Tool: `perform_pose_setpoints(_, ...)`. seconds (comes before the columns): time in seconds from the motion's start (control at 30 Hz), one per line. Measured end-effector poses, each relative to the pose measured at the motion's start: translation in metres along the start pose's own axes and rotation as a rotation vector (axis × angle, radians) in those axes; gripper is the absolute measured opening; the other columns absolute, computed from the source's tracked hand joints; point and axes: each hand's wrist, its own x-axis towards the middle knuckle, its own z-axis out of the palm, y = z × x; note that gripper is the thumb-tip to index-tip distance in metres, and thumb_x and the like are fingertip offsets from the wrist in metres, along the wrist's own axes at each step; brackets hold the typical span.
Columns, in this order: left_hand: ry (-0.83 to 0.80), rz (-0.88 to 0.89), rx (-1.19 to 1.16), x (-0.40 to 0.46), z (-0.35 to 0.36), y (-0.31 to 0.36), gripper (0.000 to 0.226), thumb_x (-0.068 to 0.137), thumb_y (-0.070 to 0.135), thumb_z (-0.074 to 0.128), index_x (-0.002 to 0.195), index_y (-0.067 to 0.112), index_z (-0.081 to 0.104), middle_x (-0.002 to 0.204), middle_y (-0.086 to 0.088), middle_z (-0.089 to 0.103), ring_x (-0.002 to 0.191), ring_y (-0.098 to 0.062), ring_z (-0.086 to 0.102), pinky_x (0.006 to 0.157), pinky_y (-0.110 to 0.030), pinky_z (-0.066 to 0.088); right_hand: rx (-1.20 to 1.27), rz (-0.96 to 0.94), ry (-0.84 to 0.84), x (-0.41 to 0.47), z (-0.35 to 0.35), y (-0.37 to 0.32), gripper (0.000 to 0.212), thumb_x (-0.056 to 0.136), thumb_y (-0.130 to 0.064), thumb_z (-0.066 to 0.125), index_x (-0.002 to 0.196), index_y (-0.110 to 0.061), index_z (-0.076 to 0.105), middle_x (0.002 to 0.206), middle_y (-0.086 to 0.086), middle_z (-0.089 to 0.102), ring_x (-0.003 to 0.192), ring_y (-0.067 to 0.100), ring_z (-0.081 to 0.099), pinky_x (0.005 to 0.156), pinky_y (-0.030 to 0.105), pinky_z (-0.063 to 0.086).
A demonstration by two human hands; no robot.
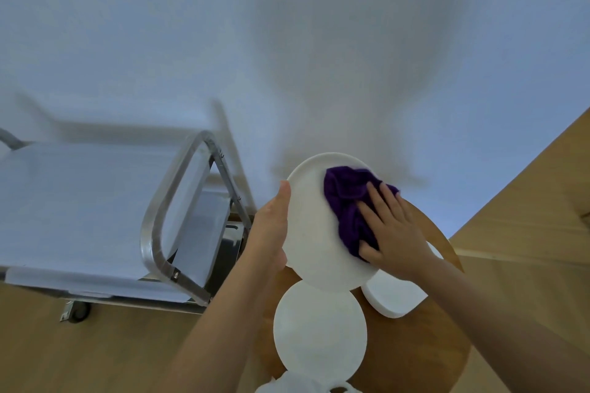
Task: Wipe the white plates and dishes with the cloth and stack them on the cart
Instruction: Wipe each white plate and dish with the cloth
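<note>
I hold a white plate (316,233) above the far edge of the round wooden counter (415,344). My left hand (271,226) grips its left rim, thumb along the edge and fingers hidden behind. My right hand (392,233) lies flat with straight, spread fingers, pressing a purple cloth (348,198) onto the plate's right half. On the counter sit a second white plate (319,329) near the middle and a stack of white dishes (392,297) toward the right edge, partly under my forearm. More white ware (303,384) shows at the near edge, too cropped to identify. The metal cart (95,201) stands left of the counter, its top shelf bare. No writing is legible.
</note>
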Motion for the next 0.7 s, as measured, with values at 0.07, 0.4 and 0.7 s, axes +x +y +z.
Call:
perform_pose_setpoints(0.07,-0.045,0.017,0.002,-0.001,0.002,0.002,0.049,0.087,0.065,0.046,0.108,0.024,0.064,0.092,0.002,0.074,0.087,-0.019,0.07,0.058,-0.028,0.054,-0.02,0.044,0.049,0.009,-0.004,-0.005,0.069,0.08,-0.043,0.033,0.136,-0.004,0.047,0.145,0.025,0.035,0.136,0.044,0.027,0.109,0.055,0.02)
perform_pose_setpoints(0.4,-0.068,0.104,-0.016,-0.001,0.015,0.001,0.044,0.089,0.06,0.048,0.104,0.025,0.071,0.096,0.002,0.076,0.096,-0.017,0.07,0.083,-0.034,0.055,0.27,0.054,0.164,0.043,-0.008,-0.083,0.075,0.082,-0.045,0.022,0.151,-0.018,0.008,0.158,0.013,0.003,0.145,0.025,-0.01,0.116,0.043,-0.009)
perform_pose_setpoints(0.7,0.036,0.053,-0.137,0.012,-0.003,0.003,0.048,0.088,0.063,0.049,0.098,0.021,0.072,0.089,0.0,0.076,0.08,-0.015,0.073,0.063,-0.03,0.055,0.383,-0.122,0.002,0.019,0.001,-0.09,0.068,0.086,-0.053,0.021,0.149,-0.028,0.02,0.158,-0.004,0.007,0.145,0.013,-0.007,0.117,0.036,-0.004)
